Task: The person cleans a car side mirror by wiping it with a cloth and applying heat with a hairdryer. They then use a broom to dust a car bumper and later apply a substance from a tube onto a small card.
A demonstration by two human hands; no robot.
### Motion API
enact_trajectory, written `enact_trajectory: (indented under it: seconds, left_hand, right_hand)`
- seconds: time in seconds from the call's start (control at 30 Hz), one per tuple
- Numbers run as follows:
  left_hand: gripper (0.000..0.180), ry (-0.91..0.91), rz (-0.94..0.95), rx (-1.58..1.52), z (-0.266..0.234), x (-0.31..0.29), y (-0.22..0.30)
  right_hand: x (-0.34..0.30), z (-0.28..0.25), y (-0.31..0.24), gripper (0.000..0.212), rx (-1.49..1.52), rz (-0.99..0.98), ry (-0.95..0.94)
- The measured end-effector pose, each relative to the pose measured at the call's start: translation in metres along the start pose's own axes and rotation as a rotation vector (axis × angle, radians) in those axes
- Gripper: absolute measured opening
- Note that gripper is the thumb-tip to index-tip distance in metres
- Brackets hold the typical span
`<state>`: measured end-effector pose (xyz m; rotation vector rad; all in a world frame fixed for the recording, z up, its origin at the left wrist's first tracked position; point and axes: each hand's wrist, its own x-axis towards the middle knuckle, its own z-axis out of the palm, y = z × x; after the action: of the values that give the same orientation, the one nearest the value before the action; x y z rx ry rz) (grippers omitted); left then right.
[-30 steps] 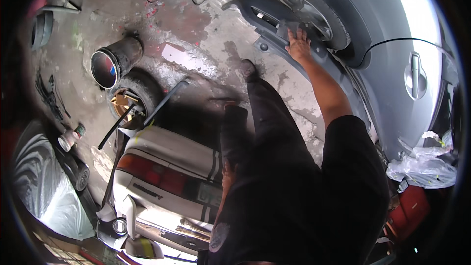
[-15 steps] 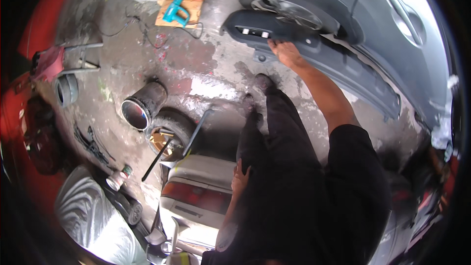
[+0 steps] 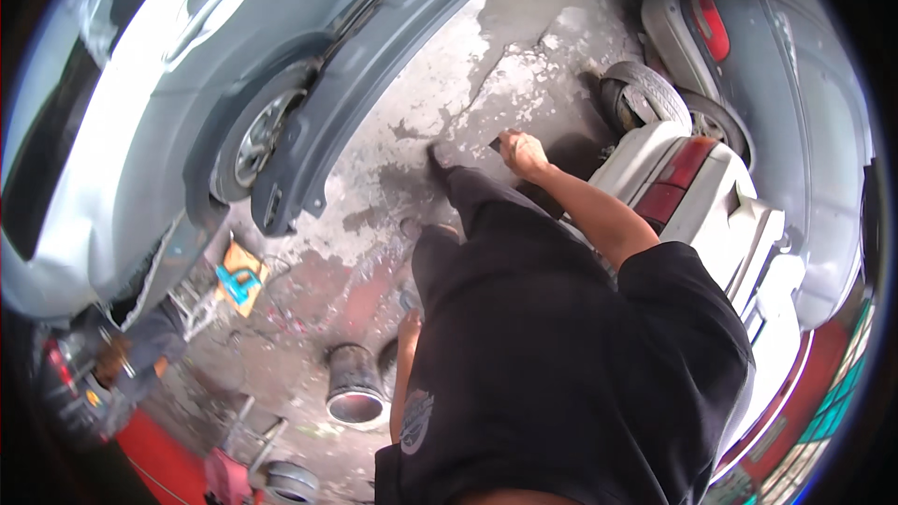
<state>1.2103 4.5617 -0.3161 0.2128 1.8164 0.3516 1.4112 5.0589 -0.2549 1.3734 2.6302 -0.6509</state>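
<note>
My right hand (image 3: 522,155) is out in front of my body, above the concrete floor. Its fingers are closed on a small dark flat piece (image 3: 496,144), too small to identify. My left hand (image 3: 410,325) hangs low at my left side, partly covered by my body, and its fingers are not clear. Left of my legs, a long dark grey plastic bumper cover (image 3: 341,98) lies along the side of a grey car (image 3: 168,178), next to its wheel (image 3: 260,142). Neither hand touches the cover.
A white bumper with a red light strip (image 3: 675,180) stands at my right, with tires (image 3: 650,93) and another grey car (image 3: 795,131) behind. At lower left are a teal heat gun (image 3: 238,284) on a board, a metal cylinder (image 3: 355,388) and a crouching person (image 3: 117,360).
My body and view have turned to the right. My right hand has left the dark grey bumper cover and now holds a small dark piece near the white bumper.
</note>
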Motion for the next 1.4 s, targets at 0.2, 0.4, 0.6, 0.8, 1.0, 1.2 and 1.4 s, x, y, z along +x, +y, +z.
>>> enact_trajectory:
  seconds: [0.2, 0.4, 0.6, 0.8, 1.0, 1.2, 1.4]
  left_hand:
    - [0.061, -0.182, 0.094, 0.069, 0.005, 0.061, 0.154]
    - [0.06, -0.296, 0.143, 0.207, 0.043, 0.126, 0.397]
    - [0.06, -0.325, 0.168, 0.3, 0.112, 0.136, 0.607]
    - [0.061, -0.352, 0.442, 0.414, 0.167, 0.2, 0.742]
    - [0.06, -0.307, 0.636, 0.539, 0.243, 0.266, 0.949]
    - [0.053, -0.331, 0.804, 0.701, 0.316, 0.317, 1.191]
    - [0.052, -0.497, 0.867, 0.846, 0.444, 0.327, 1.426]
  right_hand:
    - [-0.036, -0.001, 0.166, 0.027, 0.235, 0.608, -0.007]
    - [-0.066, -0.032, 0.249, 0.051, 0.503, 0.733, -0.388]
    - [-0.029, -0.077, 0.388, 0.045, 0.522, 0.753, 0.104]
    - [0.082, -0.149, 0.47, 0.032, 1.153, 0.915, 0.315]
    - [0.191, -0.251, 0.532, 0.036, 1.222, 0.782, 0.318]
    - [0.29, -0.406, 0.625, 0.048, 0.743, 0.551, 0.398]
    - [0.386, -0.511, 0.741, 0.036, 0.658, 0.599, 0.71]
